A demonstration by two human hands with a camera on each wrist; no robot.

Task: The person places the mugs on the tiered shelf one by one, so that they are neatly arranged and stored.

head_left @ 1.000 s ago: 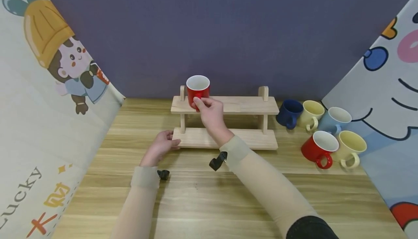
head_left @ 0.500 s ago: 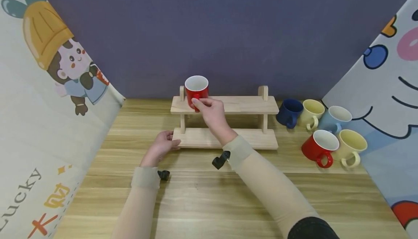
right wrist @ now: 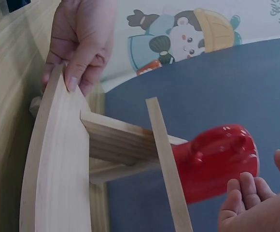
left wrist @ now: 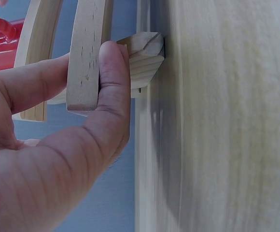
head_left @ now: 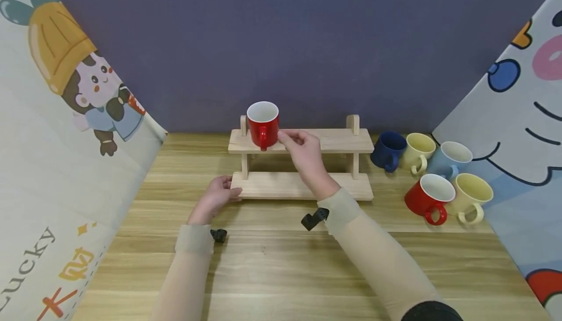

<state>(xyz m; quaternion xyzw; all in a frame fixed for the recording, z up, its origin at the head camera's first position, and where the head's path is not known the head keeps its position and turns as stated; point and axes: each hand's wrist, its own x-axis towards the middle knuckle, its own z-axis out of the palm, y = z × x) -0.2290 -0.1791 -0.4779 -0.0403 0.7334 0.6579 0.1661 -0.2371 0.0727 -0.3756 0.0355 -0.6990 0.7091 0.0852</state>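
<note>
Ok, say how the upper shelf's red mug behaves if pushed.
The red mug seems stiff, being evenly round. Its gloss may make it slippery. Standing near the front of the upper shelf, it could tip off.

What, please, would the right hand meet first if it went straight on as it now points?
The right hand would likely meet the red mug on the upper shelf, though any gap between them is unclear.

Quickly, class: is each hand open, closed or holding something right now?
Left hand: holding the pale two-tier wooden rack by its lower board, at the left end.
Right hand: open, holding nothing, beside the glossy red cylindrical mug on the upper board.
</note>
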